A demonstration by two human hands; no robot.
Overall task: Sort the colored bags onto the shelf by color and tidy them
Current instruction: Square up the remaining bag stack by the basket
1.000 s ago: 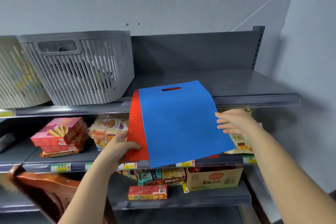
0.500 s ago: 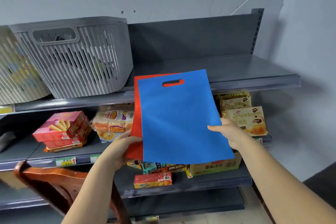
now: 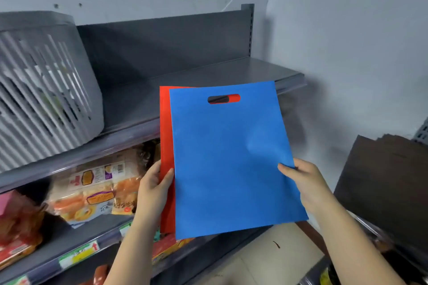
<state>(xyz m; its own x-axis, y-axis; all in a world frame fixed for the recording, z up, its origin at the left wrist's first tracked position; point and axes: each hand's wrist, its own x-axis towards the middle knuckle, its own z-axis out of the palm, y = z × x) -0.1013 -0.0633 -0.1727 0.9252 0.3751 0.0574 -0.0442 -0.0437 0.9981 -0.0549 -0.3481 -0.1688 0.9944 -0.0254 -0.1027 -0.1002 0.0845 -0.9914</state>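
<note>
Evidently light and floppy, the blue non-woven bag is pinched at its edge by the right hand; the left hand grips the red bag behind; side edges suit holding best.

Blue bag, plain and unpatterned, with a red bag showing as a strip along its left edge and as red through part of the handle slot. Dark grey shelf and back panel. Pale grey basket with vertical slats. Snack packets in orange, yellow and white; pink and red boxes to the left. Price label green and yellow with a red arrow. Wall light grey. Board dark brown.
</note>
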